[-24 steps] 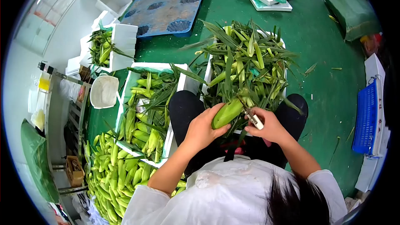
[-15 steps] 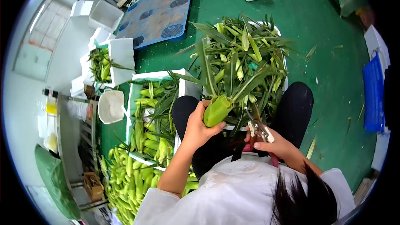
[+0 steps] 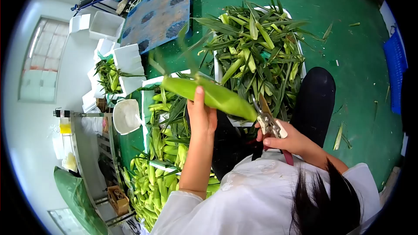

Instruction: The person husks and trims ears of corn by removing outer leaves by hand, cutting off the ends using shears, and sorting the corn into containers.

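Holding a long green ear of corn (image 3: 217,98) aslant above our lap, our left hand (image 3: 202,117) is partly closed about its middle, one digit laid along the near side and the rest mostly hidden beneath. That grip seems chosen to balance the length, leaving both ends free: the narrow tip slopes down toward our right hand (image 3: 289,139), while blurred leafy strands trail from the upper end.

Our right hand is curled around the handles of a pair of pruning shears (image 3: 271,126), whose blades stand apart and point away from us. The tip is right by them (we cannot tell whether they touch). Keeping the shears low and near the body probably spares the arm.

A white box (image 3: 303,67) heaped with loose leaves (image 3: 248,56) sits just ahead, within easy reach, as if to catch whatever drops. More corn (image 3: 170,150) lies to our left in another box, beside a pile of ears (image 3: 152,182) lower down.

Our left forearm rises almost straight up the view from a bent elbow, the wrist nearly in line. Our right forearm angles inward from the side, elbow out, knuckles turned toward the middle.
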`<control>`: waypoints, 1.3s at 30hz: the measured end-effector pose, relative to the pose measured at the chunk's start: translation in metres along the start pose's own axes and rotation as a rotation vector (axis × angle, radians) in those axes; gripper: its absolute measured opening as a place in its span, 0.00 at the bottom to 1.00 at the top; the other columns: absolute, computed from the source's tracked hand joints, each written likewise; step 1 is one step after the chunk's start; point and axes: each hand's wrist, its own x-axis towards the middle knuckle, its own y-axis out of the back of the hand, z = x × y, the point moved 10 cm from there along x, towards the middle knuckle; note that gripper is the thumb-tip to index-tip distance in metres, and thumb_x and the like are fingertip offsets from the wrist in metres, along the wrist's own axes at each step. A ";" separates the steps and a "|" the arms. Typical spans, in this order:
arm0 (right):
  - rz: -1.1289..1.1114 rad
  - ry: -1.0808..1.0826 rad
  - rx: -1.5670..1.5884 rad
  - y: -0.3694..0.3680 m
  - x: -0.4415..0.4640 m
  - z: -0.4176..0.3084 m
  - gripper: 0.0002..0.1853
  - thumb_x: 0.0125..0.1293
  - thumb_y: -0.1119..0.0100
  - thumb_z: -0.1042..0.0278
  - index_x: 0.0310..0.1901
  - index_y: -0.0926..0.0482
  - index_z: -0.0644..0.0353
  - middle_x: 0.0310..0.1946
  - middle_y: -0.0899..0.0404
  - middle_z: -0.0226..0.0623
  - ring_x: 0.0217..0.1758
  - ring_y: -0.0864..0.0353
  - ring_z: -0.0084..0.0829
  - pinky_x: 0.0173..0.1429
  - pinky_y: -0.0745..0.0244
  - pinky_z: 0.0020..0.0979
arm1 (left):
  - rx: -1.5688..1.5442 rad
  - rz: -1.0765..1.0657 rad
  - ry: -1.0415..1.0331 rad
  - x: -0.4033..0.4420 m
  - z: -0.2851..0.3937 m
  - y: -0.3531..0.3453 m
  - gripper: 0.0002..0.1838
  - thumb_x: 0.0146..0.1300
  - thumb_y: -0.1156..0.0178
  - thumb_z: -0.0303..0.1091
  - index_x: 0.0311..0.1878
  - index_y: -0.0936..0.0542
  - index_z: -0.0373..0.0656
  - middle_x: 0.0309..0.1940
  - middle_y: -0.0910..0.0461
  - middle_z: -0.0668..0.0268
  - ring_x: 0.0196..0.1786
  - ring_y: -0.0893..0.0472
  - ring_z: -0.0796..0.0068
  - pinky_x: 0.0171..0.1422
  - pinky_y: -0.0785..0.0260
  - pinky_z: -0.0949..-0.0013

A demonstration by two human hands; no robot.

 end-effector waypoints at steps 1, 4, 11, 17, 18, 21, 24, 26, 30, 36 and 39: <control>-0.002 0.010 -0.026 -0.002 0.001 0.007 0.30 0.63 0.30 0.65 0.64 0.31 0.60 0.44 0.23 0.28 0.46 0.24 0.19 0.50 0.27 0.24 | 0.000 0.055 -0.066 0.004 0.004 0.003 0.29 0.68 0.36 0.47 0.65 0.31 0.40 0.57 0.23 0.56 0.59 0.23 0.61 0.69 0.32 0.53; 0.028 -0.052 -0.082 0.003 0.005 0.019 0.33 0.64 0.30 0.58 0.66 0.33 0.60 0.50 0.26 0.29 0.52 0.27 0.21 0.56 0.30 0.25 | -0.127 0.113 -0.165 0.003 0.007 -0.005 0.29 0.70 0.38 0.48 0.65 0.32 0.40 0.59 0.24 0.57 0.62 0.24 0.62 0.71 0.32 0.54; 0.423 0.259 -0.278 0.058 0.054 0.000 0.37 0.59 0.28 0.64 0.68 0.35 0.60 0.52 0.28 0.32 0.51 0.28 0.22 0.54 0.30 0.26 | -0.160 0.185 -0.150 -0.025 -0.040 -0.005 0.30 0.73 0.43 0.53 0.65 0.34 0.39 0.60 0.26 0.57 0.64 0.25 0.62 0.73 0.33 0.56; 0.335 0.224 -0.179 0.054 0.061 0.010 0.23 0.58 0.29 0.62 0.49 0.25 0.66 0.26 0.25 0.30 0.28 0.26 0.23 0.35 0.27 0.26 | -0.256 0.258 -0.016 -0.005 -0.047 0.019 0.31 0.72 0.44 0.57 0.63 0.32 0.40 0.60 0.25 0.57 0.62 0.24 0.63 0.70 0.32 0.58; 0.223 0.131 0.052 0.047 0.055 0.022 0.22 0.58 0.29 0.62 0.49 0.25 0.66 0.25 0.26 0.30 0.27 0.26 0.23 0.33 0.27 0.27 | -0.293 0.281 0.106 0.003 -0.054 0.027 0.31 0.71 0.44 0.59 0.63 0.31 0.42 0.60 0.25 0.58 0.61 0.24 0.63 0.67 0.30 0.57; -0.132 0.020 0.525 0.014 0.020 0.010 0.22 0.60 0.32 0.61 0.49 0.26 0.64 0.23 0.28 0.31 0.25 0.27 0.25 0.31 0.28 0.27 | -0.507 0.439 0.331 0.018 -0.080 0.060 0.32 0.67 0.40 0.61 0.60 0.28 0.44 0.56 0.22 0.62 0.58 0.22 0.61 0.61 0.26 0.57; 0.227 0.220 0.038 0.055 0.021 -0.021 0.22 0.60 0.31 0.64 0.52 0.27 0.65 0.34 0.21 0.35 0.33 0.22 0.28 0.38 0.27 0.27 | -0.449 0.439 0.224 0.023 -0.063 0.072 0.31 0.66 0.39 0.60 0.60 0.27 0.45 0.56 0.22 0.63 0.57 0.21 0.61 0.62 0.26 0.55; 0.510 0.366 -0.453 0.072 0.015 -0.052 0.23 0.57 0.31 0.72 0.54 0.27 0.63 0.43 0.19 0.37 0.41 0.21 0.30 0.46 0.26 0.29 | -0.313 0.405 0.157 0.022 -0.061 0.068 0.30 0.66 0.37 0.58 0.60 0.27 0.46 0.55 0.22 0.62 0.57 0.21 0.62 0.64 0.27 0.54; 0.412 0.496 -1.080 0.020 0.051 -0.089 0.37 0.49 0.28 0.77 0.64 0.31 0.62 0.57 0.21 0.44 0.60 0.22 0.43 0.64 0.28 0.37 | -0.062 0.286 0.038 0.013 -0.045 0.034 0.27 0.67 0.36 0.51 0.59 0.29 0.42 0.46 0.23 0.62 0.49 0.23 0.66 0.56 0.29 0.58; 0.233 -0.034 -0.403 0.084 0.101 0.022 0.36 0.68 0.38 0.54 0.72 0.37 0.63 0.57 0.23 0.46 0.48 0.20 0.35 0.47 0.24 0.33 | -0.105 0.406 0.007 0.000 -0.044 0.079 0.29 0.67 0.38 0.58 0.57 0.28 0.44 0.48 0.22 0.62 0.50 0.24 0.71 0.55 0.28 0.61; 0.151 -0.299 -0.343 0.071 0.131 0.058 0.34 0.70 0.43 0.50 0.71 0.36 0.61 0.52 0.20 0.42 0.43 0.21 0.33 0.42 0.26 0.29 | -0.636 0.112 0.101 -0.010 -0.047 0.075 0.32 0.67 0.50 0.72 0.48 0.22 0.50 0.41 0.19 0.68 0.43 0.20 0.73 0.46 0.25 0.62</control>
